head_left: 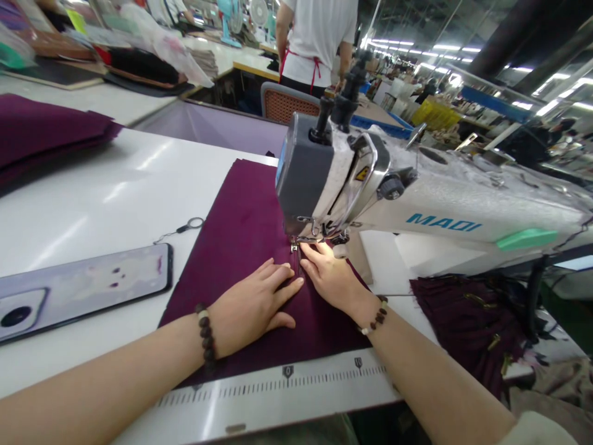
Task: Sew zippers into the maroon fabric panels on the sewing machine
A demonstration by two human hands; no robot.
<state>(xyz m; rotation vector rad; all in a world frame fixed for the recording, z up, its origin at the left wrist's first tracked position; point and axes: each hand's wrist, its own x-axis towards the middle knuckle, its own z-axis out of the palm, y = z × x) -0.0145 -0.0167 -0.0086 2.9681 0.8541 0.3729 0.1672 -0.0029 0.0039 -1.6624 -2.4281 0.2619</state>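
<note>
A dark purple fabric panel (231, 247) lies flat under the presser foot (294, 246) of a white sewing machine (440, 204). A narrow strip that looks like a zipper (298, 262) runs along it just in front of the foot. My left hand (262, 300) rests on the panel left of the strip, fingers spread and pressing down flat. Close to the foot on the right side, my right hand (333, 272) lies on the fabric with its fingertips stretched toward the needle area. Neither hand grasps anything that I can see.
A phone (83, 290) with a ring strap lies at left. Stacked purple fabric (50, 136) sits behind it. Purple pieces with metal zipper pulls (477, 327) are heaped at right. A ruler strip (278, 392) marks the front edge. A person (317, 43) stands beyond the machine.
</note>
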